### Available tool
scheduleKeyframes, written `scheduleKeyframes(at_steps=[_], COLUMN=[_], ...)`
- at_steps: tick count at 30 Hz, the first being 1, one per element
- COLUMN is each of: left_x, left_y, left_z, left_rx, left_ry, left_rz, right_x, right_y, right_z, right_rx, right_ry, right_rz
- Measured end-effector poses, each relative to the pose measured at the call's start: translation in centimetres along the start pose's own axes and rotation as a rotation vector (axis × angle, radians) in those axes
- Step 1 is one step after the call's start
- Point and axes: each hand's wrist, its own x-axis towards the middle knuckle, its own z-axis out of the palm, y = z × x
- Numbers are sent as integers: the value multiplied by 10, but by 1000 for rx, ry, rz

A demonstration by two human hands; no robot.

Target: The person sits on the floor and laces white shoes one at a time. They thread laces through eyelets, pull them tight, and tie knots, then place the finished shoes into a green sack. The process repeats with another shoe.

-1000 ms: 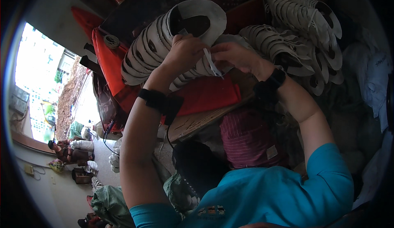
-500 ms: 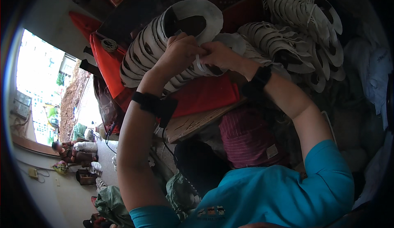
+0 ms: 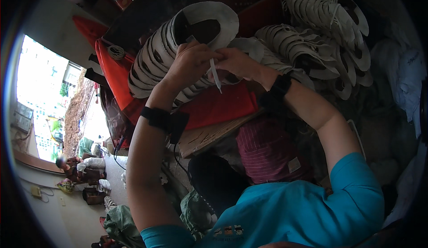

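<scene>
My left hand (image 3: 191, 65) and my right hand (image 3: 240, 63) meet fingertip to fingertip in front of a row of nested white shoe uppers (image 3: 154, 54). Both are closed in a pinch on a narrow white shoelace (image 3: 216, 76). One end of the lace hangs down from between the fingers, over a red cloth (image 3: 223, 107). My hands partly cover the nearer uppers, so where the lace runs into them is hidden.
More nested uppers (image 3: 298, 47) lie in bundles to the right. Below the red cloth is a wooden board edge (image 3: 214, 136). A coiled cord (image 3: 116, 52) rests on red material at the left. Far left, a person (image 3: 76, 167) sits by a bright opening.
The lace, looped close to my fingers before, now hangs down as a straight free end. My hands stay together at nearly the same place.
</scene>
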Motion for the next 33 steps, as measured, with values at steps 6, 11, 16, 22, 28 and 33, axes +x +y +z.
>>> scheduleKeyframes(at_steps=[6,11,16,22,28,33], left_x=[-3,0,-2,-1,-20,-83], left_y=[-3,-4,-1,8,20,46], left_z=[1,-1,-2,-4,-5,-2], left_rx=[-69,12,32,-62,-445,-1040], left_ry=[40,4,24,60,184,268], left_rz=[16,58,93,49,-195,-514], right_x=[3,1,-13,-28,5,30], right_y=[-6,-2,-8,0,40,72], right_z=[1,-3,-5,-26,-62,-93], right_rx=[-667,-1151,-1175,-1282,-1331,-1231], right_ry=[80,237,135,101,218,376], right_rz=[-167,-627,-591,-492,-294,-506])
